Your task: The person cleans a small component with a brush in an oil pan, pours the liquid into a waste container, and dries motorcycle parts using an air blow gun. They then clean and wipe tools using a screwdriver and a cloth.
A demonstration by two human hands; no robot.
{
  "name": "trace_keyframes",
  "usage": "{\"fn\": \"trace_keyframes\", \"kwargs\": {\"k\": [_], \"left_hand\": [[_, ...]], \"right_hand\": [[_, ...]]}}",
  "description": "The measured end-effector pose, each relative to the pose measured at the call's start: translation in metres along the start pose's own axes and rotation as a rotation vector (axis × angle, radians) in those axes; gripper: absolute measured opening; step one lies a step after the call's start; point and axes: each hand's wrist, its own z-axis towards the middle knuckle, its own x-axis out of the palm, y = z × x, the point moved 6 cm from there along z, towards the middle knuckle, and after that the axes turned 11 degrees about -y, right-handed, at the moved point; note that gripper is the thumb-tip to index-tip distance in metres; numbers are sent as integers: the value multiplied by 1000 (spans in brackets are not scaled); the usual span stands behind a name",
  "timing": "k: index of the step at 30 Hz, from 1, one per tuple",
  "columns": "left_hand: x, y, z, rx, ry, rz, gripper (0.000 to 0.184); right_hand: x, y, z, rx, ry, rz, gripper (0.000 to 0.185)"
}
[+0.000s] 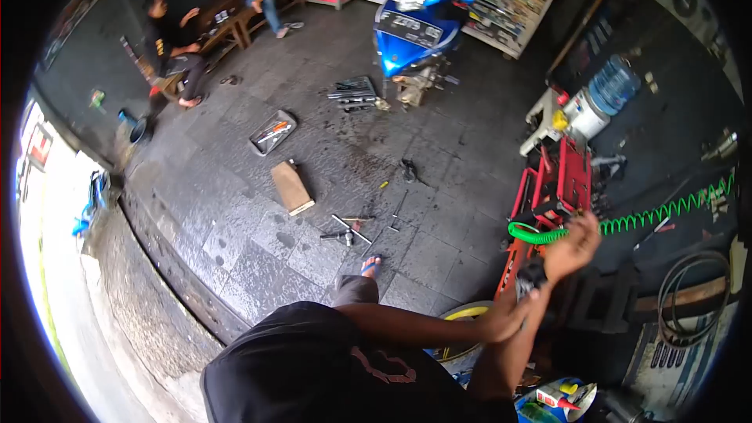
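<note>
My left hand (507,319) is closed on a dark object (531,278), perhaps a tool, beside my right forearm; its exact shape is too small to make out. Further up and to the right, my right hand (576,247) has loosely bent fingers, somewhat blurred, with nothing visible between them. It overlaps a green coiled hose (666,211), which loops left past the hand and stretches right along the wall. Just behind the hands stands a red tool trolley (576,176).
On the tiled floor lie a cardboard box (293,186), a tray of tools (274,133), an open tool case (352,92) and a cross-shaped wrench (348,236). A blue motorbike (415,27) stands ahead. Two people sit on benches at upper left. A bucket (556,399) is at lower right.
</note>
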Motion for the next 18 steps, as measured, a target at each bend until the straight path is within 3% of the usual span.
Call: {"fn": "trace_keyframes", "kwargs": {"k": [1,2,3,4,5,6,7,8,10,12,14,15,17,18], "left_hand": [[-9,5,16,-194,20,163,43],[-23,65,25,-293,-62,330,42],[-29,81,41,-250,-270,206,43],[-25,79,54,-291,-145,187,43],[-45,77,82,-391,-162,93,43],[-59,81,108,-507,-187,23,47],[-66,101,133,-264,-189,-13,47],[-75,133,148,-339,-206,11,44],[-83,168,176,-458,-208,58,41],[-88,198,193,-749,-75,147,23],[-108,240,210,-1063,-112,-107,18],[-100,224,221,-1068,-159,-122,18],[-102,238,223,-1227,-89,-252,37],[-88,228,225,-1258,-51,-372,46]], "right_hand": [[5,-31,-13,-127,93,-163,22],[19,-37,-30,-11,341,86,25],[16,-104,-54,164,318,-147,31],[2,-164,-74,354,250,-377,37],[21,-113,-84,-289,167,-689,40],[21,-136,-95,-64,262,-745,48],[25,-146,-96,100,333,-868,53],[26,-157,-98,290,422,-967,58],[26,-178,-103,225,447,-951,67],[27,-180,-97,247,456,-942,66],[35,-177,-95,253,480,-906,64],[39,-177,-94,271,479,-816,59],[46,-169,-91,422,367,-580,39],[44,-174,-92,435,363,-588,39]]}}
